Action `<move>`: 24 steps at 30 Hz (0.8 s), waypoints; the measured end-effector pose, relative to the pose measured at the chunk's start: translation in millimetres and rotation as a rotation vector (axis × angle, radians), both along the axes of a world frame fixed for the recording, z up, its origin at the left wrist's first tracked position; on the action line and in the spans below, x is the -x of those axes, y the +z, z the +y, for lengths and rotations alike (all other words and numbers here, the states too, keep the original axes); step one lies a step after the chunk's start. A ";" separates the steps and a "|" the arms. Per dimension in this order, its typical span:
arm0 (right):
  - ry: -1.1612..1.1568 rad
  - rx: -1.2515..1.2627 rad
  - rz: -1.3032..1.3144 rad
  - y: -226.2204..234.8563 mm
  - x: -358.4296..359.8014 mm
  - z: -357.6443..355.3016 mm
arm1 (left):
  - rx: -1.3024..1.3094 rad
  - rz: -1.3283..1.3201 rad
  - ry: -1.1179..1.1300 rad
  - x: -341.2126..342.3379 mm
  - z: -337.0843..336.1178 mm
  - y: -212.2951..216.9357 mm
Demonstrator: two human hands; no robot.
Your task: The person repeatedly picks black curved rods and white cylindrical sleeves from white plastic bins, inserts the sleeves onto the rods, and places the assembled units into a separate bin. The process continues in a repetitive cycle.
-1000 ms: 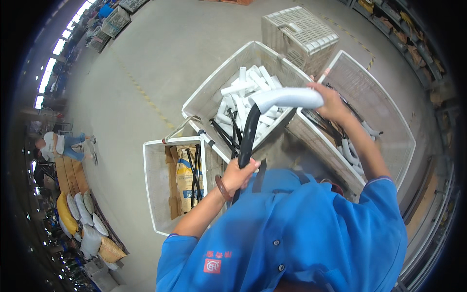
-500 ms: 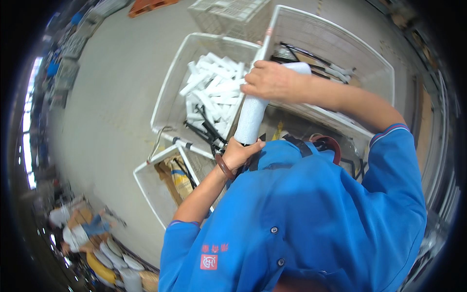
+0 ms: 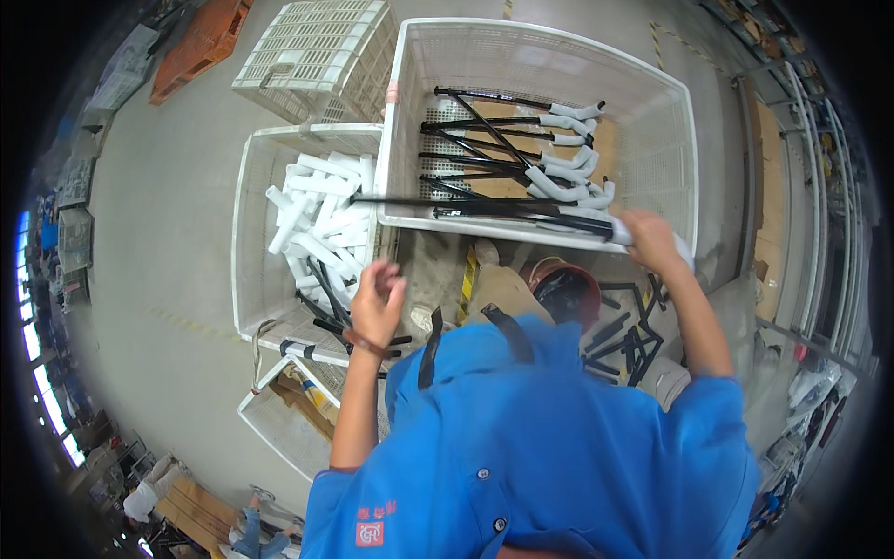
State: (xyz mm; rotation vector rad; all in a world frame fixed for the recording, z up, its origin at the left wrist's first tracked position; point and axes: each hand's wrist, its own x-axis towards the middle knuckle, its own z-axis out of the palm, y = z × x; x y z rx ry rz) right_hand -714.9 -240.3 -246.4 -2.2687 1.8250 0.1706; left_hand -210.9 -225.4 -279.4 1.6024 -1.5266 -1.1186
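Observation:
My right hand [image 3: 649, 240] grips the white foam end of a long black rod [image 3: 503, 211] that lies across the near rim of a large white mesh crate [image 3: 684, 140]. Several like rods with white foam grips lie inside that crate. My left hand [image 3: 376, 303] hangs free with fingers apart, holding nothing, over the corner of a second white crate [image 3: 244, 233] filled with white foam tubes [image 3: 321, 219] and a few black rods.
A stack of empty white crates [image 3: 312, 47] stands behind. A smaller crate [image 3: 279, 424] with yellow items sits near my left elbow. Loose black rods [image 3: 624, 335] and a dark red bucket [image 3: 563, 284] lie by my right side. Shelving runs along the right edge.
My right hand carried the assembled rod from in front of me to the big crate's rim. My left hand let go of the rod and now hangs open.

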 end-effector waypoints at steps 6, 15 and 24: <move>-0.182 -0.148 0.170 -144.7 94.1 -92.9 | -0.646 0.327 0.535 -23.3 72.5 -100.3; -0.148 -0.369 0.455 -337.1 11.4 -196.2 | -0.954 0.088 0.983 -43.9 233.6 -92.0; 0.494 0.085 -0.648 -257.8 -268.0 -116.2 | -1.008 0.242 1.005 -27.2 285.4 -150.0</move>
